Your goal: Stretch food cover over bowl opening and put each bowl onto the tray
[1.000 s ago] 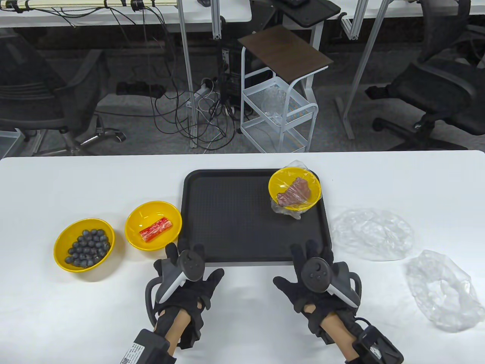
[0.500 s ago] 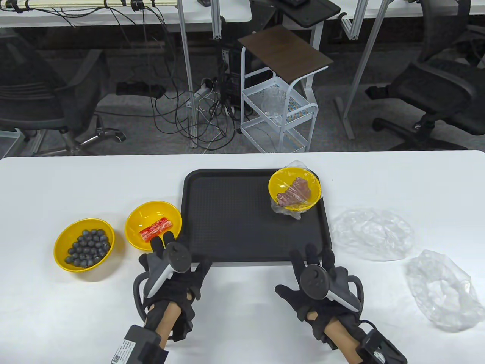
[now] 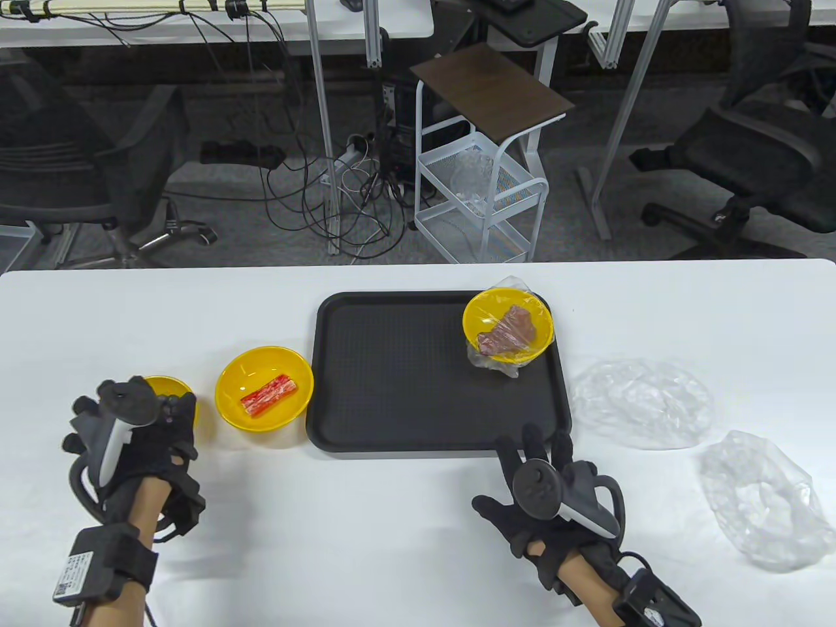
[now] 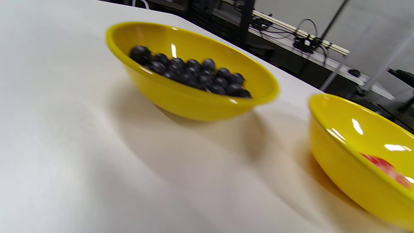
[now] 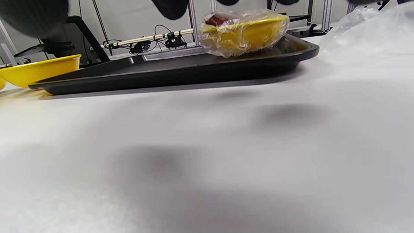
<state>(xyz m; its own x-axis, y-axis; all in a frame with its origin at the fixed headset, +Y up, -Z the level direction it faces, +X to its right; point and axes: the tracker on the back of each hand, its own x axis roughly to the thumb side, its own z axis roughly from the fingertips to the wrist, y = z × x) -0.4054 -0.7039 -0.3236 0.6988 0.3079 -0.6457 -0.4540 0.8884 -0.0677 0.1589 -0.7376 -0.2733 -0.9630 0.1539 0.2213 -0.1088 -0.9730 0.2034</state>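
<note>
My left hand [image 3: 130, 411] hovers over the yellow bowl of blueberries [image 4: 194, 77] with its fingers spread, and covers most of that bowl in the table view. The left wrist view shows the bowl standing free, with no finger on it. Right of it stands an uncovered yellow bowl [image 3: 264, 388] holding a red-and-white crab stick. A black tray [image 3: 405, 379] carries a bowl with meat [image 3: 508, 324] at its far right corner, clear cover stretched over it. My right hand [image 3: 532, 454] lies flat and empty, fingers spread, just in front of the tray's near edge.
Two loose clear plastic covers lie on the white table [image 3: 392, 522] right of the tray, one close to it [image 3: 643, 401] and one nearer the right front [image 3: 761, 499]. Chairs, a white cart and cables stand beyond the table's far edge.
My left hand has swung left from the tray's front edge, past the crab stick bowl, to above the blueberry bowl. The right hand has barely shifted.
</note>
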